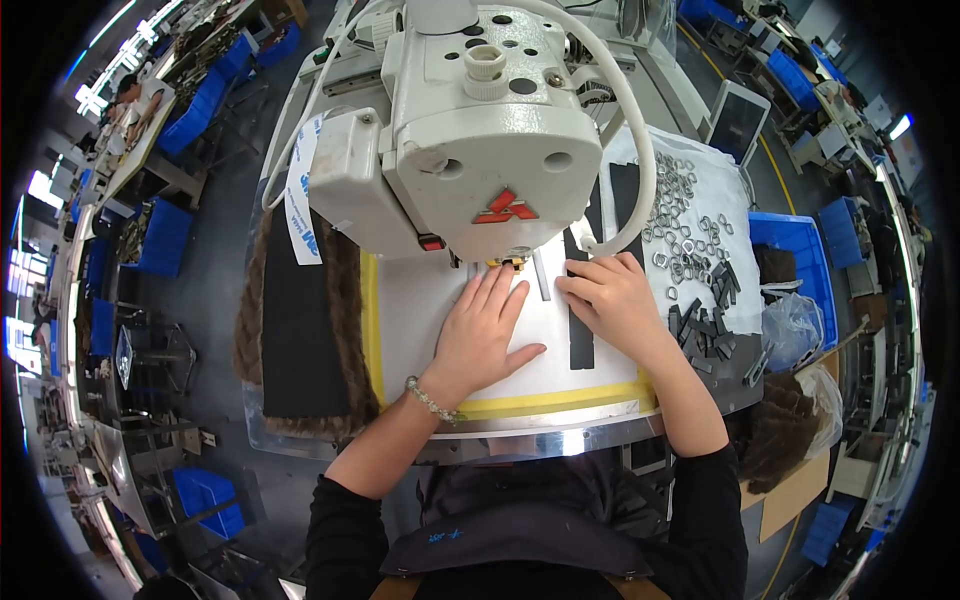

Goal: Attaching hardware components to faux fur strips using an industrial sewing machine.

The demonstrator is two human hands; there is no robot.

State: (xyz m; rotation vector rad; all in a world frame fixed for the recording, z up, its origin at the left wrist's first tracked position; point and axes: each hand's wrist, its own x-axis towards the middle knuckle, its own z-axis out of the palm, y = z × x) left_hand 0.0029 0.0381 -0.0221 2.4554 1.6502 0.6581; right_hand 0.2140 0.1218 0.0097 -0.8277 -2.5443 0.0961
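A large white industrial sewing machine (490, 165) stands over a white work plate (520, 375) edged with yellow tape. My left hand (478, 335) lies flat on the plate, thumb out to the right and fingertips close to the presser foot (508, 264). Whatever lies under those fingertips is hidden. On the right, my right hand (620, 305) has bent fingers, their tips on a long black strip (581, 345) lying on the plate. The thumb is mostly out of sight. A thin grey strip (542, 276) rests between my two hands.
Left of the plate lie a black panel (300, 340) and brown fur pieces (250, 310). Metal rings (685, 250) and short black tabs (705, 330) are scattered on white cloth at the right. Beyond are a blue bin (815, 270), a clear plastic bag (793, 330) and more fur (785, 425).
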